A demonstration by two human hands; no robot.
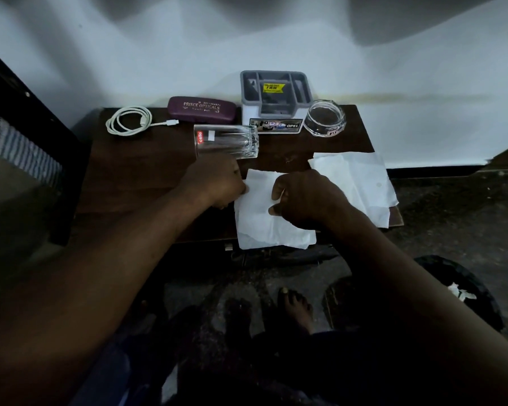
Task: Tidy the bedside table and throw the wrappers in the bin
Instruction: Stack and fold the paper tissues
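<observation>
1. Head view: a creased, white, roughly square paper sheet [264,227] lay overhanging the front edge of the dark wooden bedside table [135,171].
2. The left hand [217,183] pinched its left edge with curled fingers; the right hand [308,197] apparently pinched its middle.

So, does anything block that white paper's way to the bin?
Nothing visible: left hand and right hand hold the white paper sheet on the wooden table; the dark round bin stands open on the floor.

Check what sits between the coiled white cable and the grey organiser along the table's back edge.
Head view: the purple spectacle case lies between the cable and the organiser.
</observation>
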